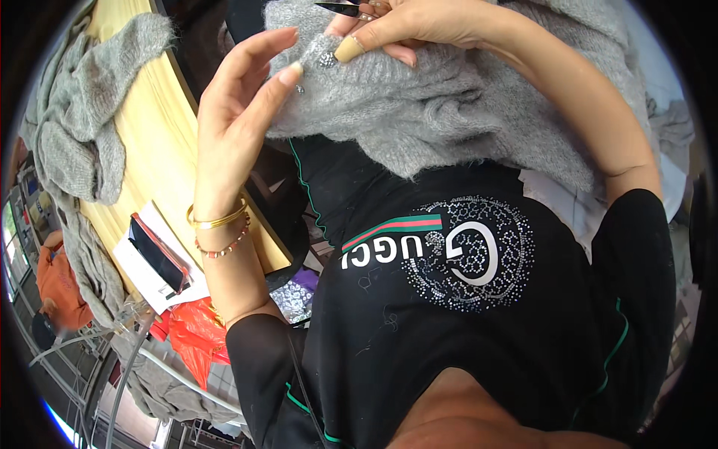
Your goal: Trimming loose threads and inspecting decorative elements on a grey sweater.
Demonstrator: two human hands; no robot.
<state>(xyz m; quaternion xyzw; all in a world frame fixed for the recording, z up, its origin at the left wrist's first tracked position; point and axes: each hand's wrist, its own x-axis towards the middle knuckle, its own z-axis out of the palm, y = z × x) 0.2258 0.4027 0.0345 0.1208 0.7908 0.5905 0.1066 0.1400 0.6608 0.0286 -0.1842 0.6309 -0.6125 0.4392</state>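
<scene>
A fuzzy grey knit garment (419, 97) lies bunched across my lap, with a small cluster of shiny beads (327, 59) near its upper left edge. My right hand (407, 30) pinches the knit beside that cluster, a tan cover (349, 49) on its thumb tip. Dark-bladed thread snips (340, 8) stick out from the same hand's fingers, their handles mostly hidden. To the left of the beads, my left hand (243, 105) is open, thumb and forefinger apart at the garment's edge. A gold bangle and a beaded bracelet (224, 243) circle that wrist.
A pale wooden table (161, 112) runs along my left, bearing another grey knit (90, 112). On it, a dark phone in a red case (158, 254) lies on white paper (142, 280). Below are a red plastic bag (198, 337) and thin metal rods (123, 382). A person in orange (63, 280) is farther left.
</scene>
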